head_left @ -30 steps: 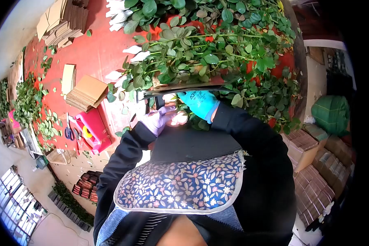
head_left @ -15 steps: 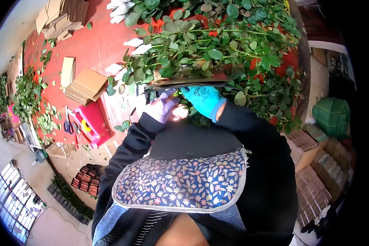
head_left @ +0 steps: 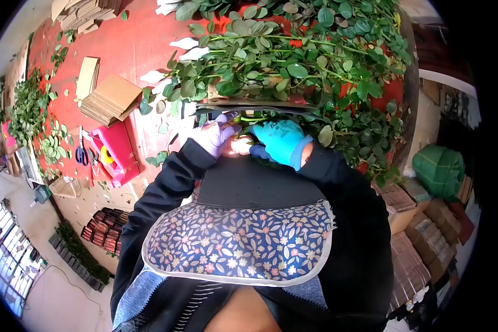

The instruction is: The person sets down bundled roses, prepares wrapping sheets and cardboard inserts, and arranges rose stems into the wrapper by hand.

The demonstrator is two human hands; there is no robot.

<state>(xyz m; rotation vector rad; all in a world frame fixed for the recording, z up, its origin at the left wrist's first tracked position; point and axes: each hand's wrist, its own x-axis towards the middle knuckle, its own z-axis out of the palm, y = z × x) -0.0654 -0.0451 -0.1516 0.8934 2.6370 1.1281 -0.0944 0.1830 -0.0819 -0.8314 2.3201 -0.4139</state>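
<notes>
My left hand (head_left: 211, 138), in a thin lilac glove, is closed at the head end of a rose. The pale pink bloom (head_left: 238, 146) shows just below its fingers. A green stem (head_left: 253, 119) runs right from there toward my right hand (head_left: 280, 143), which wears a teal coated glove. Its fingers are curled around the stem and leaves; their tips are partly hidden. Both hands work close together above a black apron panel (head_left: 254, 185), in front of a dark-edged stand (head_left: 260, 105).
Leafy rose stems (head_left: 293, 69), some with white-wrapped heads (head_left: 193, 53), lie across the red table (head_left: 130, 41). Folded cardboard pieces (head_left: 113, 99), scissors (head_left: 82, 152), pliers (head_left: 94, 159) and a pink holder (head_left: 119, 155) are at the left. Stacked boxes (head_left: 406, 260) stand on the right.
My right hand has shifted slightly right and down, and more of the stem shows between the hands. My left hand stays at the bloom. The view has turned a little.
</notes>
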